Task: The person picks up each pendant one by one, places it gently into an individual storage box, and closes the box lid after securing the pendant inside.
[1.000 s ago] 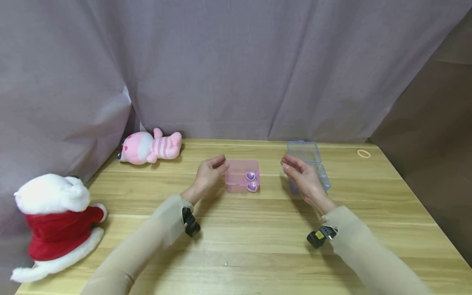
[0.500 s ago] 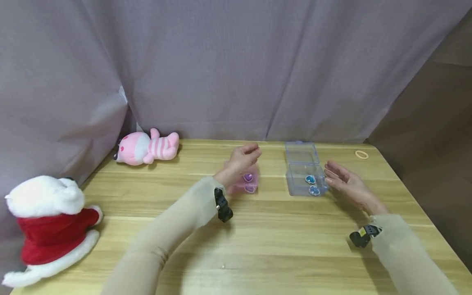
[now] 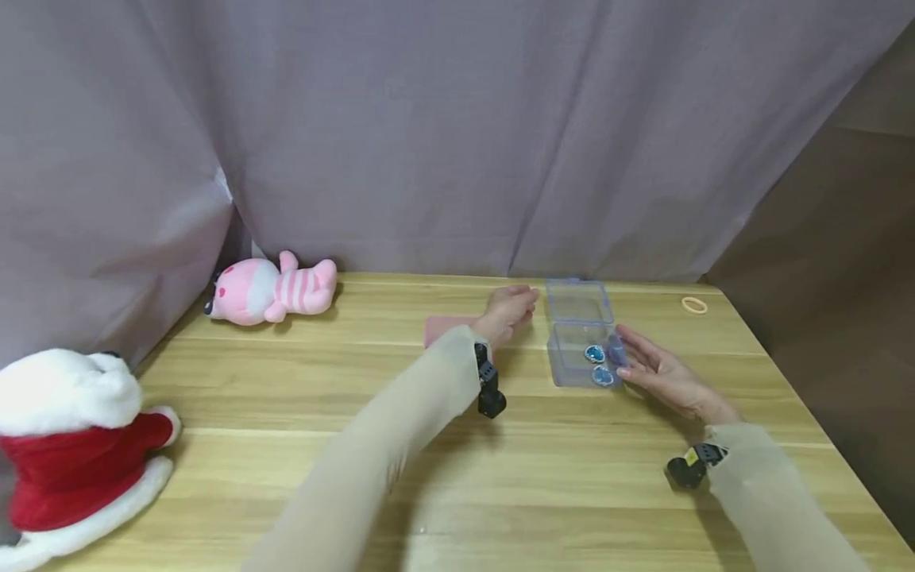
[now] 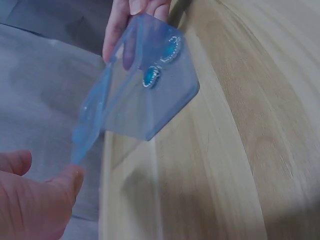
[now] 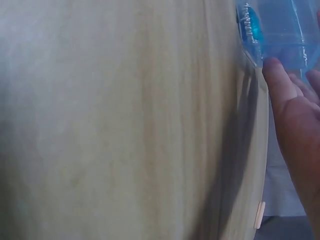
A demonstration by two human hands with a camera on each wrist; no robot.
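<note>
A clear blue plastic box [image 3: 568, 367] stands on the table with its lid [image 3: 579, 303] raised at the back. Inside lie two oval blue gems [image 3: 594, 353] with sparkling silver rims, also seen through the wall in the left wrist view. My right hand [image 3: 668, 377] touches the box's right side, fingers fairly straight, thumb at the near corner. My left hand [image 3: 509, 310] is just left of the lid; in the left wrist view its thumb is close to the lid's edge, contact unclear. Behind my left forearm a pink box [image 3: 445, 327] is mostly hidden.
A pink striped plush toy [image 3: 275, 290] lies at the back left. A white plush animal in red clothing [image 3: 79, 453] sits at the left edge. At the back right lies a pale orange ring [image 3: 694, 305]. A grey curtain [image 3: 386, 143] hangs behind the wooden table.
My left hand has moved right, from beside the pink box, across it, to near the blue box's lid. My right hand went out to the right, then came back against the blue box's side.
</note>
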